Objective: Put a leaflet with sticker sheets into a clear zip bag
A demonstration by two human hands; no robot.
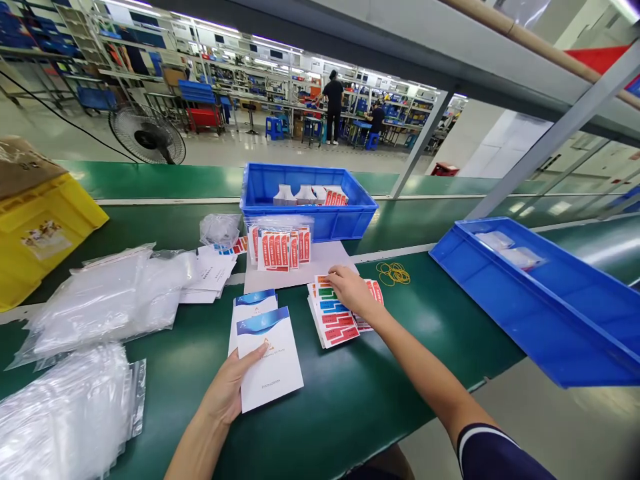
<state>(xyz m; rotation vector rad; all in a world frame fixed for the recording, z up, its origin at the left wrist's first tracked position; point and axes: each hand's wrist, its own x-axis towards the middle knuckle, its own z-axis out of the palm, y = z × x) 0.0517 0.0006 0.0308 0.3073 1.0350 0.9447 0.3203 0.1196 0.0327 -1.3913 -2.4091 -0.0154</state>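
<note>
My left hand (pixel 229 388) grips a white instruction booklet (pixel 270 357) with a blue wave on top, holding it by its left edge just above the green table (pixel 350 393). A second booklet (pixel 250 303) lies under it. My right hand (pixel 353 290) rests on a fanned stack of coloured sticker sheets (pixel 334 320), fingers curled down onto the top sheet. Behind them a bagged bundle of red and white labels (pixel 280 248) leans on a white card (pixel 320 263).
A blue bin (pixel 350 217) with more packs stands at the back; a tilted blue tray (pixel 550 313) is at the right. Piles of clear plastic bags (pixel 100 300) lie at the left, a yellow bin (pixel 45 233) beyond. Yellow rubber bands (pixel 393 273) lie near the stickers. People work far behind.
</note>
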